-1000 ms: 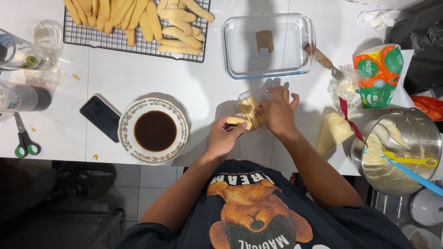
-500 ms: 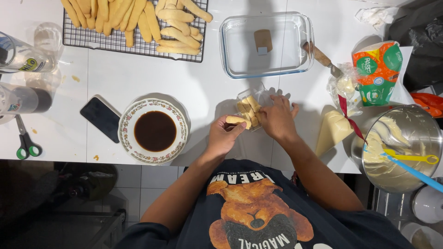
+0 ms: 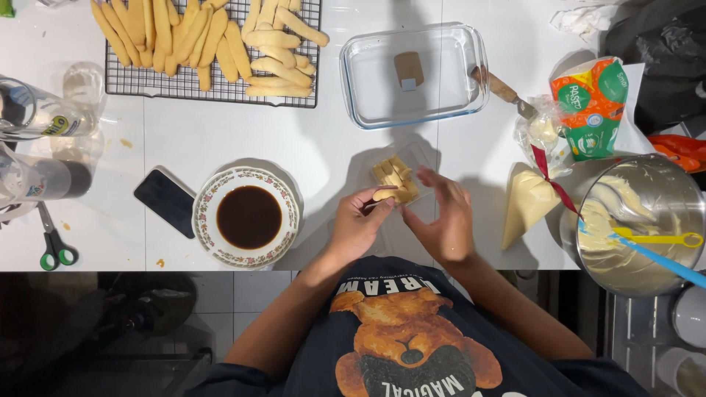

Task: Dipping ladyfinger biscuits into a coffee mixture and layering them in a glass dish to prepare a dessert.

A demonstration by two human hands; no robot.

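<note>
Your left hand [image 3: 357,228] pinches a ladyfinger piece [image 3: 384,194] over the clear tub [image 3: 401,176] of biscuits; your right hand [image 3: 445,220] hovers open, empty, beside it; green-and-orange carton [image 3: 592,106] upper right, beyond the piping bag [image 3: 526,202].

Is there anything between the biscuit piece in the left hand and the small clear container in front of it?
Nothing visible. The left hand pinches the biscuit piece right at the clear container; the right hand hovers beside it, not in between.
</note>
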